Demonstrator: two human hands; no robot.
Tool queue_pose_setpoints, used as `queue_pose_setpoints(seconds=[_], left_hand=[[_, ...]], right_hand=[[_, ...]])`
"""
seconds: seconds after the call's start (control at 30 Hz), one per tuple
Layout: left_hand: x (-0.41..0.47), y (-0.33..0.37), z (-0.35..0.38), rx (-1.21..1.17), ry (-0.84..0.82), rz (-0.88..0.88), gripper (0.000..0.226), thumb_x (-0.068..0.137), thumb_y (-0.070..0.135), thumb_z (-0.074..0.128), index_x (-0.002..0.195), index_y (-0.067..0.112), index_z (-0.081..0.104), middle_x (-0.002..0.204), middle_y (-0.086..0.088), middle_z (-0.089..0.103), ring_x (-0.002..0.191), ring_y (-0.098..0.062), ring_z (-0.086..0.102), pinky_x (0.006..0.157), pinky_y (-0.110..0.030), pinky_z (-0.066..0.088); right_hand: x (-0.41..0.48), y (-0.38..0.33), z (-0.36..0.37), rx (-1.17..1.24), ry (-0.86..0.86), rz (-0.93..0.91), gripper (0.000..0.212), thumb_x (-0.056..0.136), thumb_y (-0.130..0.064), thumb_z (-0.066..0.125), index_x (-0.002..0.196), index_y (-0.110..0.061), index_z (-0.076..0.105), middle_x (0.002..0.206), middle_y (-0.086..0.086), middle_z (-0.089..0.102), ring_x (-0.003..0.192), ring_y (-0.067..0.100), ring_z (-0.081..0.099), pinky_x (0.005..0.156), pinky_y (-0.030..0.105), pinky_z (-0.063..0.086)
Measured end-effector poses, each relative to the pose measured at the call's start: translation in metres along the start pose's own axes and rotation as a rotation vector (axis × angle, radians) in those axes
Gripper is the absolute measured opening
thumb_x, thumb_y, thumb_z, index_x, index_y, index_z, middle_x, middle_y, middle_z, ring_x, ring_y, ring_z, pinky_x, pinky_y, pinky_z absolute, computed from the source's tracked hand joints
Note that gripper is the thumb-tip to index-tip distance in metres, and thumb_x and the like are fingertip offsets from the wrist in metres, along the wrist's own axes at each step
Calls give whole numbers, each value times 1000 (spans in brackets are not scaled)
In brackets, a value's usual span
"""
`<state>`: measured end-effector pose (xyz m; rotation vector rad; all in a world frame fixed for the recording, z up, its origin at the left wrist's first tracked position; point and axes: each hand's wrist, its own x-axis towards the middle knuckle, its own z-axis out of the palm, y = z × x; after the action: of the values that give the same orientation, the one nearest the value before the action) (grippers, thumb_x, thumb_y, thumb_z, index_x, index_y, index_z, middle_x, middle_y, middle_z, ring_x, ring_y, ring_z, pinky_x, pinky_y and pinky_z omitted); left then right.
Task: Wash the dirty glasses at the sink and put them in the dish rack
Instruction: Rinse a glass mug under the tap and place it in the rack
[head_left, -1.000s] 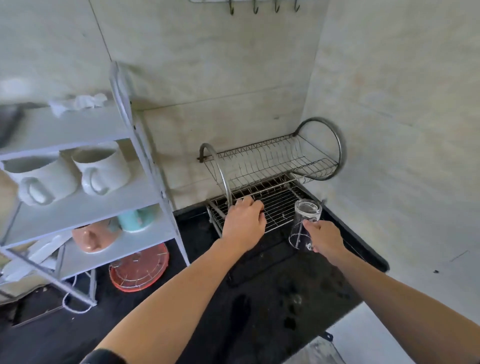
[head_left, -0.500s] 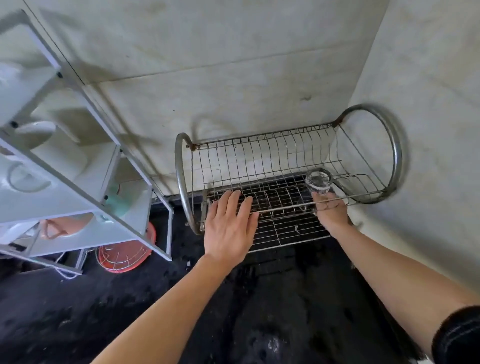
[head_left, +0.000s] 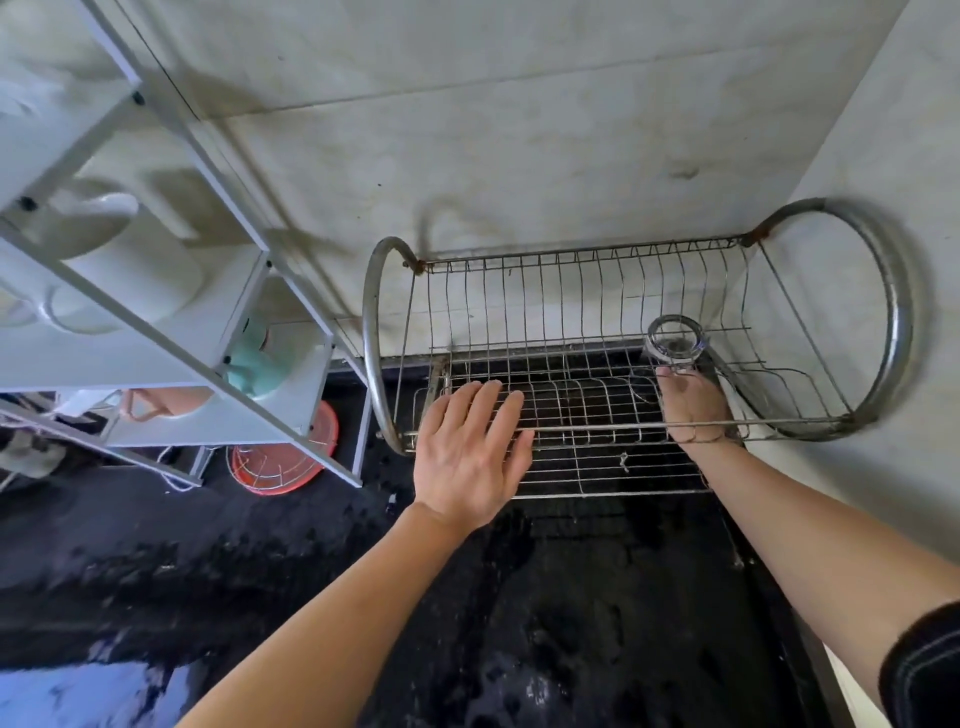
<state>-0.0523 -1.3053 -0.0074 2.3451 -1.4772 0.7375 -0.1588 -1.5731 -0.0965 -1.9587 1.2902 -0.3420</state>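
Note:
A two-tier wire dish rack (head_left: 374, 332) stands on the black wet counter in the wall corner. My right hand (head_left: 688, 402) reaches into its lower tier and grips a clear glass (head_left: 675, 340), held upside down with its thick base facing up. The glass stands on or just above the lower grid; I cannot tell which. My left hand (head_left: 470, 449) lies flat with fingers spread on the front left of the lower grid, holding nothing. The sink is out of view.
A white shelf unit (head_left: 171, 332) with white mugs (head_left: 130, 280), a teal cup (head_left: 254, 364) and a pink cup (head_left: 166, 402) stands at the left. A red wire basket (head_left: 283, 467) lies under it. Tiled walls close the back and right.
My right hand carried the glass from in front of the rack into its lower tier. My head moved closer over the rack. My left hand stayed on the grid, its fingers now spread.

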Motion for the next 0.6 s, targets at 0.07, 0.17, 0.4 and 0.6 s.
queue_pose_setpoints(seconds=[0.07,0.17,0.4,0.6], left_hand=[[-1,0,-3,-28,-36,-11,37,96,37,45,111,12,68,111,-7,67,103,-28,62,85,-40,48],[-1,-1,-10,-98,-108,-21,38,97,37,44,116,12,65,116,-7,65,107,-27,60,89,-41,47],[-60,-27,-67,-260,-118,54,25,90,23,50,106,11,65,99,-4,65,93,-23,59,82,-37,49],[-198,-125,-134,-145,-404,-231,22,89,23,42,78,11,58,71,-3,57,64,-29,58,51,-32,37]], right_hand=[[-6,-1,0,-18,2,64,53,91,-50,46,80,0,60,79,20,59,82,38,60,67,33,34],[-39,-4,2,-136,79,127,38,90,-29,60,115,-1,54,116,22,58,112,40,54,83,42,45],[-149,-43,33,-372,5,-128,43,95,-30,55,136,-18,49,142,5,48,126,27,48,90,42,47],[-265,-107,112,-397,-274,-277,21,95,-36,52,109,-27,65,104,-4,72,97,23,64,79,35,52]])
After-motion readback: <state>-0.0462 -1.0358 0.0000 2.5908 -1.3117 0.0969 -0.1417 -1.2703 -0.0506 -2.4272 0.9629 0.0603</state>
